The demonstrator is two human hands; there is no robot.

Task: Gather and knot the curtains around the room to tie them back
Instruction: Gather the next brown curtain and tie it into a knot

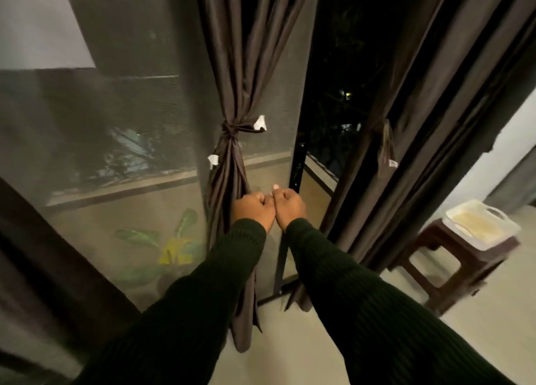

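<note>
A dark brown curtain (232,65) hangs in the middle, gathered and knotted (229,130) at mid-height, its tail falling to the floor. Two white tags (260,123) stick out near the knot. A second brown curtain (420,94) hangs to the right, with a band (385,144) around it. My left hand (253,209) and my right hand (290,207) are fists pressed knuckle to knuckle, below the knot and just right of the middle curtain's tail. Nothing shows inside either fist. The left one touches the tail's edge. Both sleeves are dark green.
A mesh screen (130,123) covers the window on the left, with a leafy plant (174,248) behind it. A black door frame (298,167) stands between the curtains. At the right, a brown stool (452,262) carries a white tray (481,225). More dark fabric (43,254) fills the lower left.
</note>
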